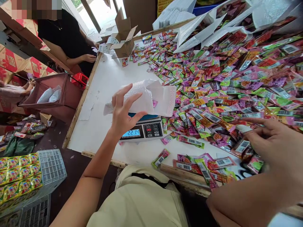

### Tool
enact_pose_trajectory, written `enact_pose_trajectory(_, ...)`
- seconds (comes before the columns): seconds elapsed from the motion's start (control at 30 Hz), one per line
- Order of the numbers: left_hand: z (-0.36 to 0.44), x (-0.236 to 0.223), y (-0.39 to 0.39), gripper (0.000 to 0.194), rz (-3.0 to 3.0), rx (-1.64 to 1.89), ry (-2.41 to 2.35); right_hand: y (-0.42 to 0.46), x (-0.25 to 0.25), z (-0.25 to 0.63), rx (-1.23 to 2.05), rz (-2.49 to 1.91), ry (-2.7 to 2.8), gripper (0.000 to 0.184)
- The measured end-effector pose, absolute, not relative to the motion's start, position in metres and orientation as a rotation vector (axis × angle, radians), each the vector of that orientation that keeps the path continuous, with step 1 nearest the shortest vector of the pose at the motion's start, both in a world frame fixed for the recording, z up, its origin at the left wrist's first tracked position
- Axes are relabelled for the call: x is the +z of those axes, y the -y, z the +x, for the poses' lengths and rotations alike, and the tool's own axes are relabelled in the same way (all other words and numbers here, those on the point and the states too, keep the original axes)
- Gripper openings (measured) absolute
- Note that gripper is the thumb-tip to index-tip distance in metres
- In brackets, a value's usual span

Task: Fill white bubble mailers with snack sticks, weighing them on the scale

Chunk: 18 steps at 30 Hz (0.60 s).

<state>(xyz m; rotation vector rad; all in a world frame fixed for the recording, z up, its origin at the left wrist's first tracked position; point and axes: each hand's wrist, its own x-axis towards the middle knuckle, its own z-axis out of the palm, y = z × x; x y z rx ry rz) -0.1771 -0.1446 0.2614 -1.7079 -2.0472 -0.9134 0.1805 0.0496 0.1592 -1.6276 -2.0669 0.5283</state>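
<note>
My left hand [123, 111] rests on a white bubble mailer bag [144, 97] that lies on a digital scale [145, 127]; the fingers are spread and nothing is gripped. The scale's blue display reads about 221.4. My right hand [272, 143] hovers at the right over a big heap of colourful snack packets [224, 82], fingers stretched out, with white tape round one fingertip. It holds nothing. A few loose packets [201, 162] lie near the table's front edge.
The white table [101, 91] has wooden edges. An open cardboard box [124, 39] stands at the far end, white mailers [196, 28] behind the heap. A person in black stands at the far left. A maroon bin [63, 94] and grey crates [47, 173] sit on the floor.
</note>
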Motion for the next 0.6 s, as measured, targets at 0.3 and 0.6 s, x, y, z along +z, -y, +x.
enact_pose_trajectory(0.3, -0.160, 0.199, 0.130, 0.099, -1.762, -0.484, 2.087, -0.052, 0.171, 0.151, 0.895, -1.661, 2.000, 0.036)
enact_pose_trajectory(0.6, -0.272, 0.243, 0.126, 0.006, -1.361, -1.156, 1.910, -0.067, 0.156, 0.139, 0.976, -1.359, 2.173, 0.034)
